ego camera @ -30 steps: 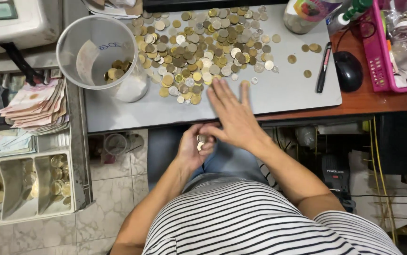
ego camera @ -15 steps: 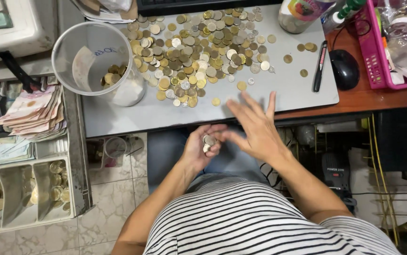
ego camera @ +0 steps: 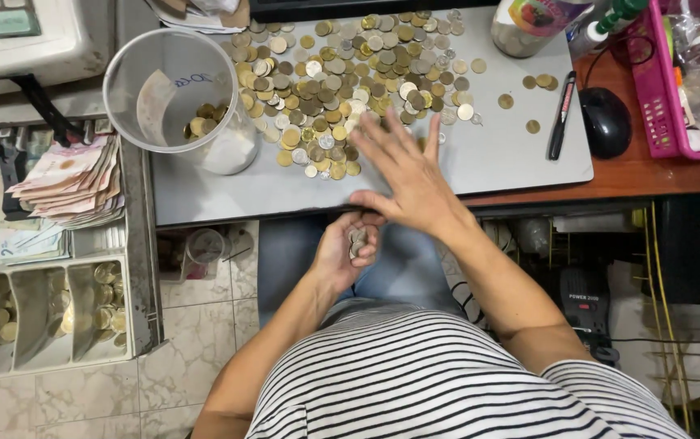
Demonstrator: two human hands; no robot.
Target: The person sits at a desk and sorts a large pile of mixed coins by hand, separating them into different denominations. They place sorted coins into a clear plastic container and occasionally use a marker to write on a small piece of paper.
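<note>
Head view: person in a striped shirt, looking down at a desk edge.
Left hand (ego camera: 348, 248): cupped just below the edge, curled round a few coins (ego camera: 357, 241); tilt it and they'd probably hit the floor.
Right hand (ego camera: 403, 172): open, fingers spread flat at the near edge of the coin pile (ego camera: 350, 81); a quick sweep could overshoot the cupped palm.
Cup (ego camera: 173, 93): clear plastic, left of the pile, some coins inside.
</note>
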